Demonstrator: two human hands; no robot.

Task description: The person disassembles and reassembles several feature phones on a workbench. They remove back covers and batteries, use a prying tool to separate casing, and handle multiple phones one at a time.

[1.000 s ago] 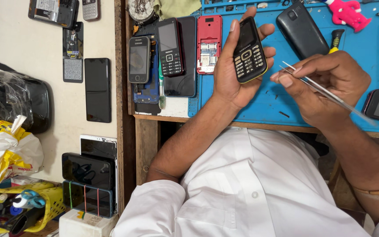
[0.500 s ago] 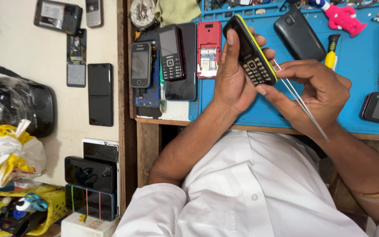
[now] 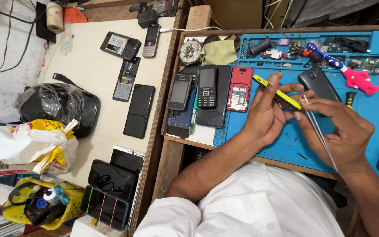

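Left hand (image 3: pixel 266 116) gripping one yellow-edged phone (image 3: pixel 277 92), right hand (image 3: pixel 341 129) pinching one pair of tweezers (image 3: pixel 319 131)

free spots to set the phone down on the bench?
Bare blue mat right of the right hand, below the pink toothbrush. Bare cream tabletop between helmet and black phone. Crowded: mat's top tray, phone row beside the left hand.
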